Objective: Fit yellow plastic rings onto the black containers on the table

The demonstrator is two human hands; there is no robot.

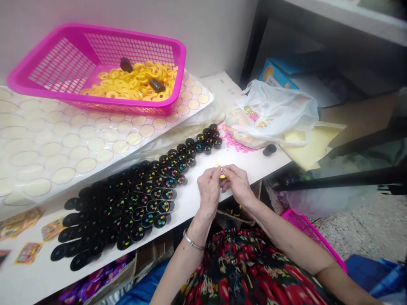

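Close together over the front edge of the white table, my left hand (210, 186) and my right hand (238, 182) pinch a small yellow piece (222, 174) between their fingertips. Fingers cover most of it, so its exact kind is unclear; its colour matches the yellow rings (133, 82) in the basket. Another tiny yellow bit (217, 163) shows just beyond my left fingertips. Left of my hands stand many small black cups (155, 193) in rows, with coloured bits inside those whose openings show.
A pink basket (121, 103) sits on a sheet of round stickers (79, 146). Pink beads (237, 142) lie by a white plastic bag (282, 110) holding coloured bits. One black cup (269, 150) stands apart, near yellow paper (310, 146). Printed cards (28, 253) lie at left.
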